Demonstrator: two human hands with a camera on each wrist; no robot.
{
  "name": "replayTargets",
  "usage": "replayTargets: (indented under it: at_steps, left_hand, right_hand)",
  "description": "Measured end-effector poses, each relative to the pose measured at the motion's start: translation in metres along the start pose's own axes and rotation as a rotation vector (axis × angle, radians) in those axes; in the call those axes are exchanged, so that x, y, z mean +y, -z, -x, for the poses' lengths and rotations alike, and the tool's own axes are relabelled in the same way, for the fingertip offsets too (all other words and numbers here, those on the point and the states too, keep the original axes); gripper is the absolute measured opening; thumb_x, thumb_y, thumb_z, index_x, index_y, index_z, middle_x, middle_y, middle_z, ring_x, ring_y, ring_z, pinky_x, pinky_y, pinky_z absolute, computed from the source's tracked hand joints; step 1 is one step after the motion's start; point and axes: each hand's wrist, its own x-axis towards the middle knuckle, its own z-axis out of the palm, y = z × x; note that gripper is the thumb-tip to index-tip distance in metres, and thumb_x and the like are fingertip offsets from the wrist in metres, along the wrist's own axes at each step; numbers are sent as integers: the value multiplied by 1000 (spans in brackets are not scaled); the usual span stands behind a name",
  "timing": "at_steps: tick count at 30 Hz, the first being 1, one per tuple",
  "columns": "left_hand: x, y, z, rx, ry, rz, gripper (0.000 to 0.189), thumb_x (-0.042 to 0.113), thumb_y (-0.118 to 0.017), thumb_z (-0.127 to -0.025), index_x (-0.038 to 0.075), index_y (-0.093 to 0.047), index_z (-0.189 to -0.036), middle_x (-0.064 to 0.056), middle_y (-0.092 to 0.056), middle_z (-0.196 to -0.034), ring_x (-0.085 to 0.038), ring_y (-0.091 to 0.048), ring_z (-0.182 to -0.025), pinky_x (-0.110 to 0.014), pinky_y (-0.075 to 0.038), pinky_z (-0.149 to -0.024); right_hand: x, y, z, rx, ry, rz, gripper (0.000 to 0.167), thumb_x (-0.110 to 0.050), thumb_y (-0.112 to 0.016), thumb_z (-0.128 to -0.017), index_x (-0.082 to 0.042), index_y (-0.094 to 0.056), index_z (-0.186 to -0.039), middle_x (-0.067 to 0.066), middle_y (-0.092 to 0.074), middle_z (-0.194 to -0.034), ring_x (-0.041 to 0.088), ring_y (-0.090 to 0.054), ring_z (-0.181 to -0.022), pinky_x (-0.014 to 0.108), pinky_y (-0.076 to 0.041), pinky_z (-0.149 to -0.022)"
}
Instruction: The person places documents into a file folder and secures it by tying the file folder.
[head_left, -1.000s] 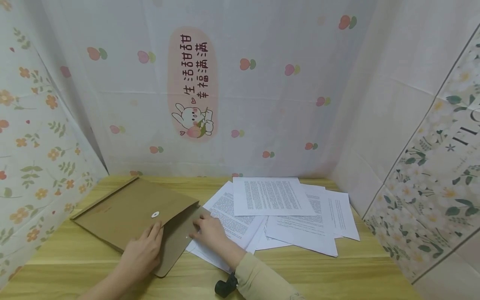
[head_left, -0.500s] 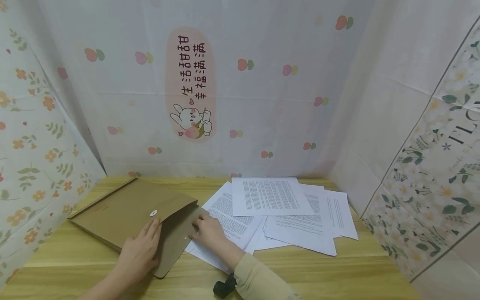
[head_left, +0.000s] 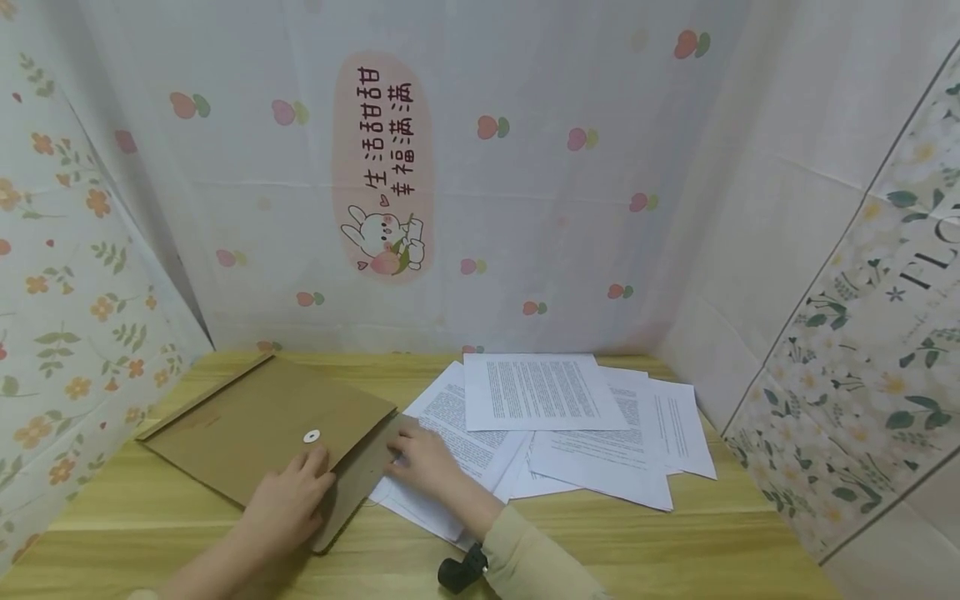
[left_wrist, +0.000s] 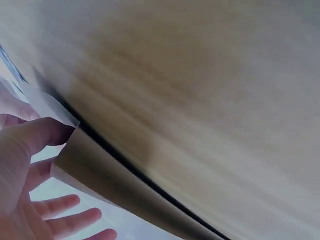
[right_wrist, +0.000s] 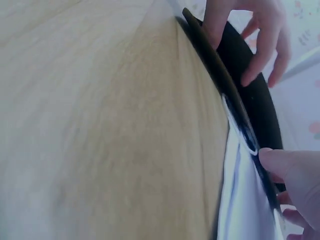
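A brown kraft document envelope [head_left: 247, 417] lies slantwise on the left of the table, its mouth facing right and its flap [head_left: 363, 462] folded out. A white round button [head_left: 311, 436] sits on its upper panel. My left hand [head_left: 288, 500] holds the mouth's edge just below the button; in the left wrist view the thumb and index finger are at the cardboard edge, other fingers spread. My right hand [head_left: 423, 458] pinches the flap's outer edge, its thumb [right_wrist: 275, 162] against it in the right wrist view. The envelope's inside is mostly hidden.
Several printed sheets [head_left: 540, 392] lie overlapping right of the envelope, some under my right hand and forearm. A black wrist device [head_left: 461, 571] is at my right wrist. Patterned cloth walls [head_left: 562, 250] enclose the back and sides of the wooden table [head_left: 585, 542].
The envelope's upper panel has come down a little, so the mouth looks narrower. My left hand's fingers bend more. My right hand stays at the flap, moving slightly right.
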Motion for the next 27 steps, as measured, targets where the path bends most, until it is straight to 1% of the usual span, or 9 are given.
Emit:
replayTargets:
  at_steps: [5,9,12,14,16,20,23,24,27]
  left_hand:
    - [-1,3,-7,-52,27,69,27,16,-79,-66,9,-70,-91,-14,-58,-111,-31,-61,-86,-33,-48,-45]
    - [-3,7,-18,-99,65,172,23,13,-75,-73,9,-70,-95,-12,-62,-104,-26,-63,-79,-28,-49,-47]
    - [-3,10,-28,-131,113,241,14,11,-70,-79,10,-70,-92,-3,-62,-89,-19,-60,-72,-26,-46,-46]
    - [-2,11,-36,-148,153,291,11,10,-66,-83,10,-70,-92,1,-63,-84,-16,-59,-70,-27,-45,-47]
    - [0,13,-43,-153,195,350,14,10,-62,-86,9,-71,-96,0,-66,-87,-19,-62,-75,-27,-45,-49]
    - [4,15,-58,-158,281,464,23,12,-57,-89,6,-72,-106,-8,-70,-103,-24,-65,-86,-28,-47,-53]
    - [6,14,-70,-155,332,531,26,14,-56,-90,5,-71,-110,-9,-69,-106,-17,-60,-77,-28,-44,-49]
    - [7,14,-75,-153,344,551,26,14,-56,-90,4,-71,-110,-9,-70,-99,-16,-57,-70,-28,-42,-47]
    - [11,13,-87,-133,358,578,27,15,-56,-90,3,-70,-110,-7,-70,-93,-13,-52,-65,-28,-41,-49]
  right_hand:
    - [6,10,3,-1,57,-22,36,-33,-67,-89,-15,-67,-120,8,-59,-128,24,-53,-119,37,-38,-104]
    - [13,19,9,-5,53,-92,35,-29,-65,-91,-14,-65,-122,9,-55,-133,24,-48,-126,36,-35,-106]
    - [20,26,16,-10,1,-189,36,-27,-64,-92,-13,-63,-125,9,-53,-136,25,-45,-129,38,-33,-107]
    - [26,32,22,-15,-58,-269,36,-27,-62,-93,-13,-62,-127,9,-51,-139,26,-43,-130,41,-33,-107]
    - [34,38,27,-2,-114,-342,36,-26,-62,-93,-12,-62,-127,10,-51,-138,28,-43,-130,44,-34,-107]
    - [52,54,35,47,-208,-440,36,-25,-62,-93,-11,-61,-126,10,-53,-136,30,-45,-128,46,-37,-104]
    - [66,67,40,98,-266,-478,36,-24,-62,-93,-10,-61,-127,11,-55,-133,32,-46,-127,48,-38,-103]
    - [71,72,43,115,-285,-485,36,-23,-62,-93,-10,-60,-127,11,-55,-133,32,-46,-127,49,-38,-102]
    - [85,84,50,172,-343,-499,37,-23,-63,-93,-9,-60,-127,14,-55,-132,36,-46,-126,53,-38,-101]
